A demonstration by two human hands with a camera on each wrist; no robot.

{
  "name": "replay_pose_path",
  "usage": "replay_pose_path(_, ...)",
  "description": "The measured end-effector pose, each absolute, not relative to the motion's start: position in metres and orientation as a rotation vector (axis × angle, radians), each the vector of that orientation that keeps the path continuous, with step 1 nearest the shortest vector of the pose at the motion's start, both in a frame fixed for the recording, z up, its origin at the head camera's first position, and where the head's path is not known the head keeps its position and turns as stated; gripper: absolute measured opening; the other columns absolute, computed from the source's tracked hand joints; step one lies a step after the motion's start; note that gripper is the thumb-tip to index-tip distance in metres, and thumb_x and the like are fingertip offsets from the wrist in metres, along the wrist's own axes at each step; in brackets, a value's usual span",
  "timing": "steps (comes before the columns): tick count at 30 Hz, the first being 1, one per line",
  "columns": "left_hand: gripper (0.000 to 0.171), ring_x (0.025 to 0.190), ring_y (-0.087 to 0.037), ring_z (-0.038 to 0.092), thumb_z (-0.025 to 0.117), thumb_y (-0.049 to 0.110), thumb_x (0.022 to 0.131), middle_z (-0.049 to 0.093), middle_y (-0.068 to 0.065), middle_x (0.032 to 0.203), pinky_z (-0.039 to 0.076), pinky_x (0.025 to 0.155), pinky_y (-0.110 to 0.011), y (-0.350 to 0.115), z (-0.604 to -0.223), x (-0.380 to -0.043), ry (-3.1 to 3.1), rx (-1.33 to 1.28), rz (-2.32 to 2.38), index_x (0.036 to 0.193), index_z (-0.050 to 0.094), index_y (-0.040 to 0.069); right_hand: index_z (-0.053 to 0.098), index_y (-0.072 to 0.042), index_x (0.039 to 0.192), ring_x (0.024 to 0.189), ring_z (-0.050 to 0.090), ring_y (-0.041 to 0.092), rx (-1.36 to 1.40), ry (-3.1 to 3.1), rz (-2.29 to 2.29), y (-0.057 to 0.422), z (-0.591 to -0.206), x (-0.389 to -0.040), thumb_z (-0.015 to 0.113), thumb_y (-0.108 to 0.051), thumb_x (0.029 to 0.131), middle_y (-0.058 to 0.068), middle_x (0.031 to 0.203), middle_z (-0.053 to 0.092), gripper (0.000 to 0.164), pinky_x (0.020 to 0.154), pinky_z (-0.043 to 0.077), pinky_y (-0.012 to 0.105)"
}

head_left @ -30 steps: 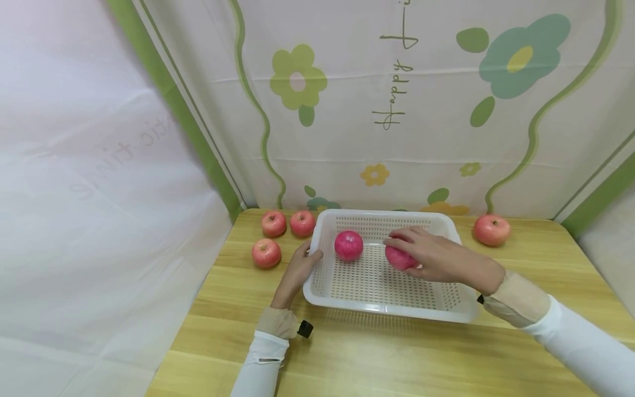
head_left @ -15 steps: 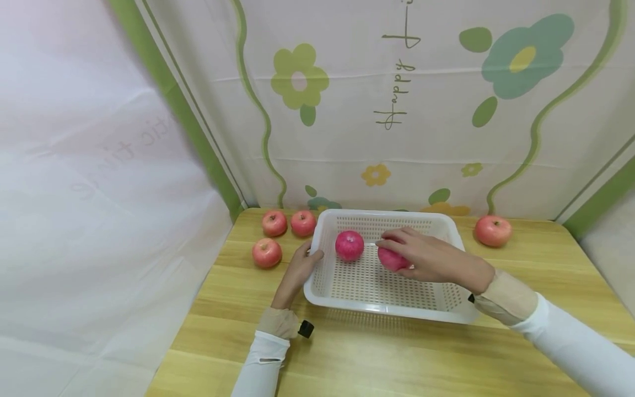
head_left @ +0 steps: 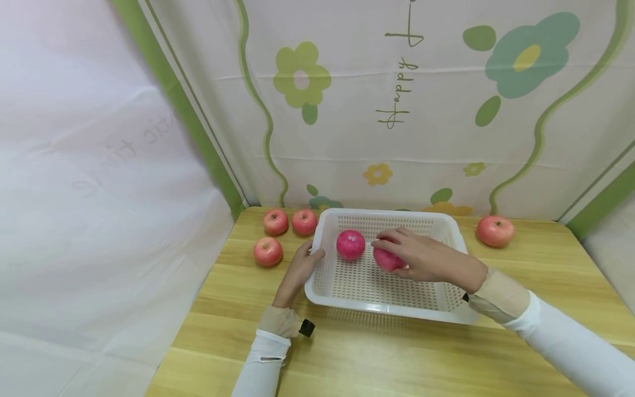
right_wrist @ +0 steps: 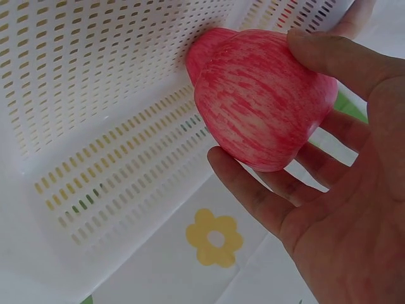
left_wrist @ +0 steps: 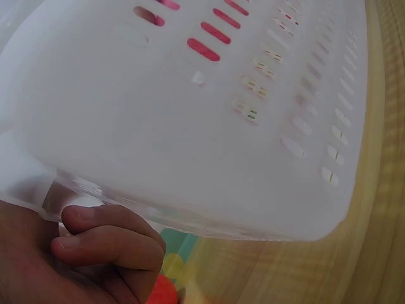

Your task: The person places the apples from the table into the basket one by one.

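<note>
A white perforated plastic basket (head_left: 392, 310) stands on the wooden table. At its left rim my left hand (head_left: 299, 270) grips the edge, thumb over the top; the left wrist view has my curled fingers under the rim, beside the basket's outer wall (left_wrist: 158, 133). My right hand (head_left: 426, 257) reaches into the basket and holds a pink-red apple (head_left: 386, 260) between thumb and fingers. In the right wrist view this streaked apple (right_wrist: 259, 101) partly covers another one behind it. That second red apple (head_left: 350, 245) sits in the basket's left part, apart from my fingers.
Three lighter apples lie left of the basket: a near one (head_left: 268, 251), a back-left one (head_left: 275, 221) and one by the rim (head_left: 305, 221). Another apple (head_left: 496, 230) lies at the back right. A flower-printed curtain (head_left: 347, 138) hangs behind the table.
My right hand has moved left inside the basket with the apple, nearer to the other red apple. The left hand keeps its hold on the rim.
</note>
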State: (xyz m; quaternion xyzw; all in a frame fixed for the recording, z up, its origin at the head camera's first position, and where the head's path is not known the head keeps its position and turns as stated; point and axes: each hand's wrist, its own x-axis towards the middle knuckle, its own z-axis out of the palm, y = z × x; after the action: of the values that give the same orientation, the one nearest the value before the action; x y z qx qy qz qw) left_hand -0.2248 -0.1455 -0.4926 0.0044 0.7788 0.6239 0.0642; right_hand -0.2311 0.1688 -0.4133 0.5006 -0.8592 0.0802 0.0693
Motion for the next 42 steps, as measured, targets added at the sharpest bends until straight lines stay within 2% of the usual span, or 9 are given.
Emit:
replay_pose_path(21, 0.039, 0.094, -0.035, 0.064, 0.051, 0.026, 0.096, 0.059, -0.026, 0.117, 0.057, 0.067, -0.042, -0.146, -0.494, -0.226, 2.363, -0.001, 1.857, 0.13, 0.051, 0.008, 0.052, -0.019, 0.137, 0.122, 0.043, 0.027, 1.538, -2.59, 0.289, 0.15, -0.414, -0.232, 0.079, -0.028, 0.076, 0.009, 0.137, 0.05, 0.067, 0.089, 0.051, 0.041)
replay_pose_path(32, 0.042, 0.093, -0.033, 0.065, 0.051, 0.028, 0.095, 0.06, -0.023, 0.117, 0.057, 0.066, -0.04, -0.147, -0.496, -0.229, 2.386, 0.002, 1.84, 0.133, 0.05, 0.011, 0.053, -0.016, 0.137, 0.122, 0.043, 0.026, 1.566, -2.562, 0.282, 0.141, -0.417, -0.234, 0.078, -0.029, 0.077, 0.009, 0.137, 0.049, 0.066, 0.089, 0.051, 0.042)
replay_pose_path(42, 0.043, 0.091, -0.03, 0.065, 0.051, 0.027, 0.095, 0.061, -0.023, 0.118, 0.057, 0.067, -0.04, -0.146, -0.495, -0.229, 2.411, -0.004, 1.821, 0.135, 0.05, 0.011, 0.051, -0.019, 0.139, 0.121, 0.044, 0.024, 1.577, -2.581, 0.246, 0.132, -0.421, -0.236, 0.078, -0.03, 0.077, 0.007, 0.139, 0.049, 0.069, 0.089, 0.051, 0.041)
